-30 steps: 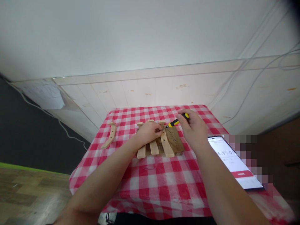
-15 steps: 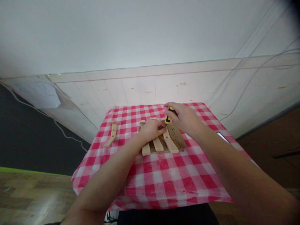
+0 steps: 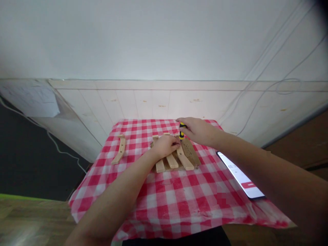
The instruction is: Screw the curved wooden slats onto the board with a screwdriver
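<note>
My right hand (image 3: 200,131) grips a yellow-and-black screwdriver (image 3: 181,137), held upright with its tip down at the upper part of a curved wooden piece (image 3: 185,160). Close to that tip, the curled fingers of my left hand (image 3: 166,145) rest against the same piece; whether they also pinch a screw is too small to tell. Two similar wooden pieces, a left one (image 3: 160,166) and a middle one (image 3: 172,161), lie partly hidden under my left hand. All three sit on a brown board (image 3: 192,154) with dark specks on it.
Another curved wooden piece (image 3: 121,147) with dark holes lies apart on the left of the red-and-white checked tablecloth (image 3: 179,194). A phone (image 3: 237,174) with a lit screen lies at the right, partly under my right forearm. A pale wall (image 3: 159,102) stands behind the table.
The view has shifted, showing more of the phone. The screwdriver stands more upright, and my right hand has turned around its handle. My left hand stays at the wooden piece.
</note>
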Demonstrator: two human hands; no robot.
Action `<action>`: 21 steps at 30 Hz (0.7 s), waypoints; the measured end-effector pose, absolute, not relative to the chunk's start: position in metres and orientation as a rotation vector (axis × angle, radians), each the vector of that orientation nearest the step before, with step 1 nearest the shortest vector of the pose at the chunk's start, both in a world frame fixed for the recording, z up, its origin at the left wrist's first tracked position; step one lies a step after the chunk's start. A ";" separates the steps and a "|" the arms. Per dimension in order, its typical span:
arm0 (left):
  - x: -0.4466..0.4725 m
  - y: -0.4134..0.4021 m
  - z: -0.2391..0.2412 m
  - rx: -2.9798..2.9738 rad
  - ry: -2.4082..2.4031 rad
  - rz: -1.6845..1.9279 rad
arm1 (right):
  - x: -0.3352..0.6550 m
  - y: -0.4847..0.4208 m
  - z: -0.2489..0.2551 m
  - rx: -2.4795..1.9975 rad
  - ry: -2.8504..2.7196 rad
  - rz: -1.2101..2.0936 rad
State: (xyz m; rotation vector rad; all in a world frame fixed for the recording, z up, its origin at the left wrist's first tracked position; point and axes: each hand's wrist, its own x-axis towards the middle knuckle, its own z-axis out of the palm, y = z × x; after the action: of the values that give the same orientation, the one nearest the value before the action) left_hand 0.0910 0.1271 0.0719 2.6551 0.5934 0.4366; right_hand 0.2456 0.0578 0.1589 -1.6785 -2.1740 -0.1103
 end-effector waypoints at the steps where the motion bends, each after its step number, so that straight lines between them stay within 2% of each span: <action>1: 0.091 0.127 0.072 2.656 0.601 0.436 | 0.246 0.057 0.157 -1.668 -2.166 -0.107; 21: 0.090 0.125 0.075 2.632 0.700 0.400 | 0.240 0.040 0.163 -1.702 -2.048 0.008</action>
State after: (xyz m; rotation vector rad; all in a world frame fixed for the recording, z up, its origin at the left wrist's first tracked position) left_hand 0.0903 0.1250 0.0750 2.6318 0.6997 0.4003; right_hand 0.2397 0.0404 0.1633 -1.7020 -2.0483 0.0083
